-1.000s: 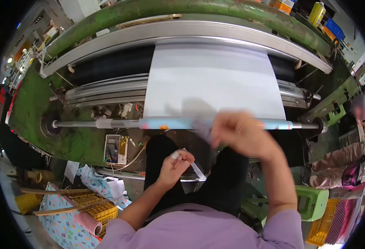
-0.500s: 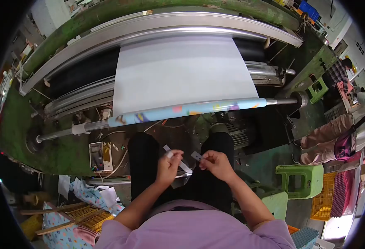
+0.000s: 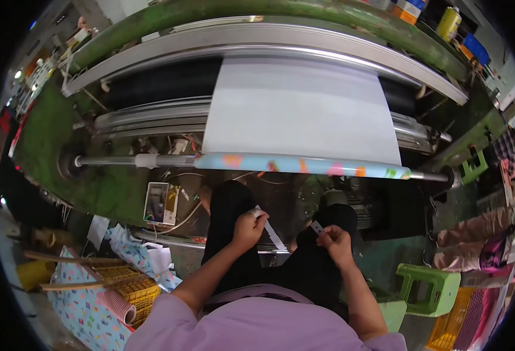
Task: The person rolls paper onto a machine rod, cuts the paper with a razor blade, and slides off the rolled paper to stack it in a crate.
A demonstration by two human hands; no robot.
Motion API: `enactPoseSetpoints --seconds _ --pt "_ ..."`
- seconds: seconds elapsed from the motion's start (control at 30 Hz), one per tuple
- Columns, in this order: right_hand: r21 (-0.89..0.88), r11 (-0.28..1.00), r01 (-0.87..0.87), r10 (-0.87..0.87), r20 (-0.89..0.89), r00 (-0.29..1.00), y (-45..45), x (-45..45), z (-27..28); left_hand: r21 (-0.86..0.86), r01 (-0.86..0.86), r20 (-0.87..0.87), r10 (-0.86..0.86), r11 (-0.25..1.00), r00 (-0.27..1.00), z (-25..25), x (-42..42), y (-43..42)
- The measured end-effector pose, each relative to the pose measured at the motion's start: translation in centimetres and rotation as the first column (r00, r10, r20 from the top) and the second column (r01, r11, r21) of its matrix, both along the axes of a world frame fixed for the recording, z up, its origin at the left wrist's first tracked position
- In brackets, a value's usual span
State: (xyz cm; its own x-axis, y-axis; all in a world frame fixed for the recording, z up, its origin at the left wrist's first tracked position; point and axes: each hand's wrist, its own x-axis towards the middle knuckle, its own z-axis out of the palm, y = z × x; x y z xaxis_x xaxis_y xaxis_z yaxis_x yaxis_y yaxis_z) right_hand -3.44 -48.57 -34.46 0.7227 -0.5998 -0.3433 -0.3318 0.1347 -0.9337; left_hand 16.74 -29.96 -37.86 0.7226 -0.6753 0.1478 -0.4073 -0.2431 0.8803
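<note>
My left hand (image 3: 249, 230) is closed over my left thigh, its fingers pinched on a thin white strip (image 3: 276, 237) that hangs down to the right. My right hand (image 3: 335, 242) is over my right thigh, also closed. Between its thumb and fingers is a small flat grey piece with dark spots (image 3: 316, 227); its exact kind is unclear. Beyond my knees, a light-blue patterned roll (image 3: 304, 165) sits on a metal shaft (image 3: 172, 160). From the roll, a wide white sheet (image 3: 301, 111) runs back to the machine's rollers. Neither hand touches the roll.
A white box of small items (image 3: 161, 203) is at the left by a cable. Yellow crates (image 3: 143, 292), wooden sticks and patterned sheeting lie lower left. A green stool (image 3: 430, 289) stands at the right. Another person's legs (image 3: 474, 228) are at far right.
The view has turned, so the machine appears farther right. My hands have moved a little farther apart, each still holding its piece. The pattern showing on the roll is different.
</note>
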Motion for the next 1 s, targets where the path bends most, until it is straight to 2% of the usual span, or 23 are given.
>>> enactPoseSetpoints --seconds 0.27,0.37,0.4,0.43,0.47,0.53,0.57,0.63,0.67,0.77,0.83,0.93,1.0 --pt "-0.021 1.0 -0.007 0.007 0.001 1.0 0.0 -0.1 0.1 -0.034 -0.005 -0.004 0.005 0.999 1.0 0.9 -0.2 0.1" --pt "-0.022 0.999 -0.032 0.032 -0.007 0.999 0.0 0.3 1.7 0.118 0.021 -0.035 -0.017 0.993 0.999 3.0 -0.5 0.5" --pt "-0.048 0.997 -0.068 0.07 0.037 0.997 -0.4 0.8 3.0 0.114 0.007 -0.034 -0.003 0.993 0.999 4.2 -0.5 0.5" --pt "-0.074 0.992 -0.103 0.109 0.079 0.991 -0.7 1.3 4.6 0.04 -0.035 0.254 0.024 0.999 0.967 5.6 -0.6 0.7" --pt "-0.099 0.986 -0.137 0.148 0.118 0.982 -0.8 2.1 6.7 -0.036 -0.056 0.517 0.067 0.998 0.853 7.4 -0.7 0.9" --pt "-0.272 0.947 -0.17 0.229 0.203 0.952 -1.2 6.1 12.6 -0.129 -0.019 0.727 0.108 0.991 0.678 11.5 -0.1 0.4" --pt "-0.408 0.897 -0.171 0.262 0.179 0.948 -1.4 8.7 14.7 -0.127 -0.031 0.725 0.114 0.991 0.679 13.3 0.5 -0.1" --pt "-0.632 0.752 -0.188 0.365 0.161 0.917 -1.4 15.1 17.9 -0.1 -0.132 0.849 0.154 0.986 0.505 15.8 2.1 -1.5" --pt "-0.72 0.666 -0.195 0.434 0.161 0.886 -0.9 18.7 19.2 -0.102 -0.146 0.848 0.163 0.984 0.505 16.1 3.2 -2.1" --pt "-0.793 0.541 -0.281 0.539 0.07 0.84 0.2 28.6 18.1 0.162 -0.143 0.838 -0.06 0.976 0.542 16.7 6.1 -3.3" --pt "-0.81 0.495 -0.315 0.557 0.017 0.831 0.8 31.9 17.3 0.148 -0.154 0.848 -0.046 0.977 0.528 16.4 6.6 -3.8" --pt "-0.869 0.311 -0.384 0.591 -0.14 0.795 1.3 34.0 16.6 0.125 -0.155 0.858 -0.029 0.98 0.512 16.0 6.9 -3.9" --pt "-0.882 0.275 -0.383 0.597 -0.156 0.787 1.3 34.7 16.2 0.129 -0.157 0.86 -0.032 0.979 0.51 15.8 6.8 -3.9"
